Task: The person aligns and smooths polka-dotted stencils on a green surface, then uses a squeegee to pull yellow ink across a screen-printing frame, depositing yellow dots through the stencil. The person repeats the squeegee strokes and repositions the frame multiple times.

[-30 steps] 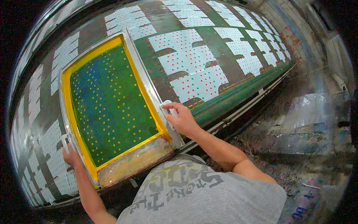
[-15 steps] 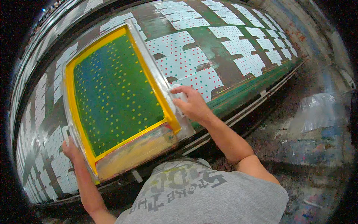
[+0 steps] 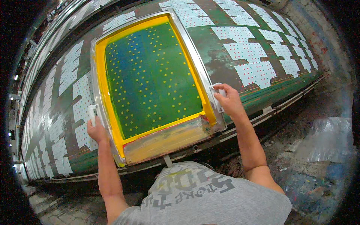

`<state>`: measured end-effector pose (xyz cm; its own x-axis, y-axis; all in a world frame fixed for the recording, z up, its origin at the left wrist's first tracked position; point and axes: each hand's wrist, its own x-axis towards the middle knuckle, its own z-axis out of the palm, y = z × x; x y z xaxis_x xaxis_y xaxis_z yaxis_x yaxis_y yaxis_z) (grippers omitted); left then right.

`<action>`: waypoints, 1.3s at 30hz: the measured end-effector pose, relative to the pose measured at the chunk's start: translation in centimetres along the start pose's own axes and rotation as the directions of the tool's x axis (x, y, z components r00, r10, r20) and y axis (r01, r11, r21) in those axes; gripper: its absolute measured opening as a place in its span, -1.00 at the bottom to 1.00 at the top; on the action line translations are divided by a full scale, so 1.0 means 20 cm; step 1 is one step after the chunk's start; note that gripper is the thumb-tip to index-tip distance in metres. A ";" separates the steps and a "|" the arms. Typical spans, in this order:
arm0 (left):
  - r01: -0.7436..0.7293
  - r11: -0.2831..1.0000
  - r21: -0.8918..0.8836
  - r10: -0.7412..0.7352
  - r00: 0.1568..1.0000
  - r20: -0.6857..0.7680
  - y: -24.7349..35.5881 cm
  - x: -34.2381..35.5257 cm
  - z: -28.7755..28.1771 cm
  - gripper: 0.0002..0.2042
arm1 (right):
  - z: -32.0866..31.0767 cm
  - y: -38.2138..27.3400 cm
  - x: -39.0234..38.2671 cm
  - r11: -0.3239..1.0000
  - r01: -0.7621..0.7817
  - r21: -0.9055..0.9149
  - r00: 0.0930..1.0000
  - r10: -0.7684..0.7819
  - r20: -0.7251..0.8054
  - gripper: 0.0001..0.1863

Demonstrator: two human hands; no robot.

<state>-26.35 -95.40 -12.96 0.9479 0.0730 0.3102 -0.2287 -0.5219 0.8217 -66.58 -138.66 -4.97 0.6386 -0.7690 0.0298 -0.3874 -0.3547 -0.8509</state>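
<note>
A screen printing frame (image 3: pixel 187 41) lies on the long table in front of me, slightly tilted to the left. Its green mesh (image 3: pixel 157 78) is dotted with yellow spots, and yellow ink lines the inner edges. My left hand (image 3: pixel 97 131) is closed around a white handle (image 3: pixel 93 111) on the frame's left side. On the right side, my right hand (image 3: pixel 229 102) grips the other white handle (image 3: pixel 218 90), fingers curled over it. Whatever lies under the frame is hidden.
Rows of white cut pieces with red and green dots (image 3: pixel 255 73) cover the green-brown table (image 3: pixel 221 71) on both sides. A metal rail (image 3: pixel 277 107) runs along its near edge. Clear plastic sheeting (image 3: pixel 326 138) lies on the stained floor to the right.
Both hands have moved right with the frame. It now covers the dotted pieces that lay just right of it, and pieces to its left have come into view.
</note>
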 end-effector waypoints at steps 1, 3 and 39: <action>-0.005 1.000 -0.013 0.005 1.000 0.003 0.05 -0.04 0.03 -0.82 | -0.04 0.03 0.01 0.999 -0.020 0.031 1.000 0.020 0.004 -0.65; 0.011 0.998 -0.063 -0.011 1.000 -0.002 0.11 -0.09 0.08 -0.83 | -0.10 0.09 0.02 0.993 -0.085 0.079 0.996 0.084 0.010 -0.65; 0.015 0.984 0.176 -0.019 1.000 0.021 0.30 -0.38 0.39 -0.77 | 0.06 0.05 -0.55 0.513 0.801 -0.308 0.595 -0.629 0.501 -0.51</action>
<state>-33.10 -105.68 -14.15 0.9564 0.0654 0.2845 -0.1718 -0.6619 0.7296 -73.26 -129.94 -6.73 0.9565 0.0319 0.2898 0.1081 -0.9619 -0.2511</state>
